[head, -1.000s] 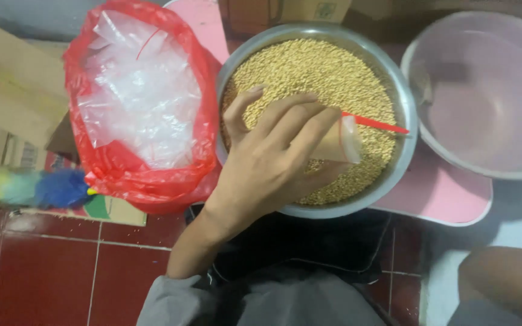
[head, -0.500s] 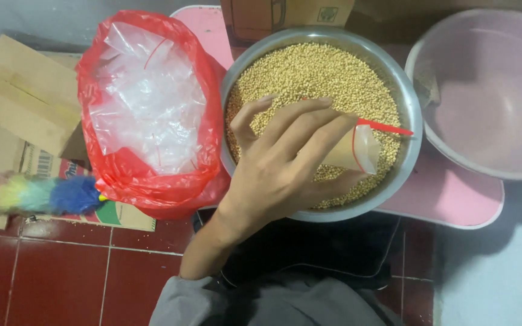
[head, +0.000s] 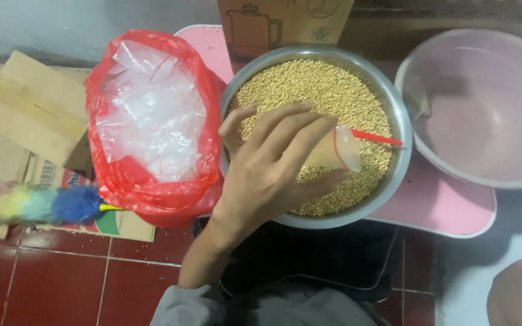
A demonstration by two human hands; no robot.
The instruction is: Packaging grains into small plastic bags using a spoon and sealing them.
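The left hand [head: 273, 175] reaches over the near side of a round metal basin [head: 401, 121] that is filled almost to the rim with small tan grains [head: 327, 90]. Its grip is closed around a small clear plastic pouch [head: 336, 150] with a red zip strip (the red edge sticks out to the right, past the fingertips). The pouch sits between the thumb below and the fingers above, held just over the grains in the right half of the basin; whether it touches them cannot be told. The pouch already looks partly filled with the same tan grains.

The right hand is not in view.

The basin rests on a pink tray-like board [head: 448, 205], which also carries a large pale pink plastic tub [head: 484, 108] just to the right, its rim nearly touching the basin. Left of the basin, touching it, stands an open red plastic bag [head: 152, 199] stuffed with more clear pouches [head: 152, 121]. Further left lie flattened cardboard pieces [head: 31, 108] and a multicoloured feather duster [head: 37, 204] on the red tiled floor [head: 61, 284]. A cardboard box [head: 285, 21] stands behind the basin.
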